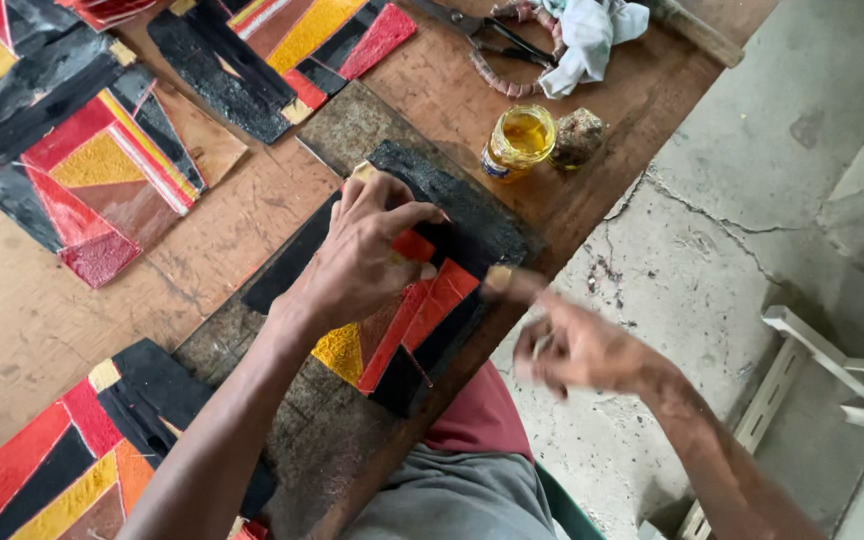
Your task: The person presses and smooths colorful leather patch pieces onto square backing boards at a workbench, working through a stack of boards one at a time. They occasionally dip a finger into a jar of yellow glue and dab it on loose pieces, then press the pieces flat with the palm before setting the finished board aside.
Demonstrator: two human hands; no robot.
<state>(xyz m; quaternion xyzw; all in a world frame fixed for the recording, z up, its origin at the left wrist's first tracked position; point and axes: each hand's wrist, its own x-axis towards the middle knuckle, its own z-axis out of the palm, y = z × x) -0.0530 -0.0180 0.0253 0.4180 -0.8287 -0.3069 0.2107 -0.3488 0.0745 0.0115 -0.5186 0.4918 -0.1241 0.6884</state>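
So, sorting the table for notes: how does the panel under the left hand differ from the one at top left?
The panel under the left hand lies on a dark board, partly covered by the left hand. The top-left panel lies on bare wood, untouched. Both show red, yellow and black shapes.

Our arms bare, no sleeves; left hand (367,255) and right hand (577,350) ungloved, no rings. We wear grey shorts (452,495), red shirt hem (482,415).
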